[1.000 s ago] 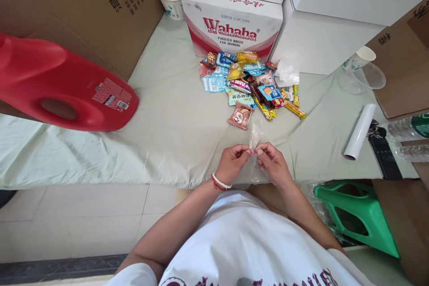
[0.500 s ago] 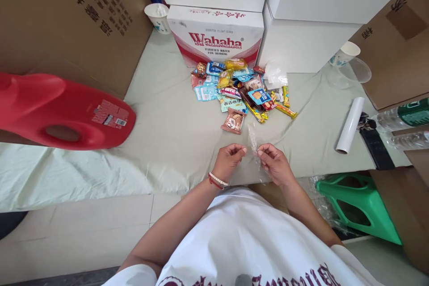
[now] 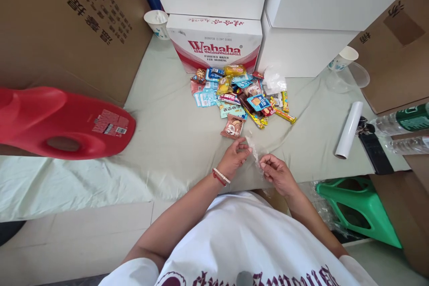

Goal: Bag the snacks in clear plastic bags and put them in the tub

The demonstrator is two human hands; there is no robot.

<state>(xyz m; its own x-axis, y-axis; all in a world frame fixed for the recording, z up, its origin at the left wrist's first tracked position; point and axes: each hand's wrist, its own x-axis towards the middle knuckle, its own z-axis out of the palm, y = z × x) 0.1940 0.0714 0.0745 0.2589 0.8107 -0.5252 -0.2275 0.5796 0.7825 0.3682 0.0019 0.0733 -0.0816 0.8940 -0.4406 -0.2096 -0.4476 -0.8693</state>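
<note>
A crumpled strip of clear plastic (image 3: 253, 152) is pinched at its lower part by my right hand (image 3: 277, 174), whose fingers are curled in against the thumb. On the other side of the strip is my left hand (image 3: 233, 158), its fingers spread. The left thumb lies close to the strip; whether it touches cannot be made out. Just beyond my left fingertips lies a brown snack packet (image 3: 232, 126). Behind it spreads a heap of wrapped snacks (image 3: 241, 94) in several colours, with a crumpled white plastic bag (image 3: 275, 79) at its right side.
A white Wahaba-style water carton marked Wahaha (image 3: 214, 47) stands behind the heap. To the left lies a red jug (image 3: 80, 125). On the right are a white roll (image 3: 349, 129), a black case (image 3: 376, 152), plastic bottles (image 3: 410, 118) and a paper cup (image 3: 343, 58). A green stool (image 3: 368, 210) stands below.
My left fingers have opened from a pinch and reached slightly forward along the plastic strip. My right hand still pinches it. The whole view has shifted a little.
</note>
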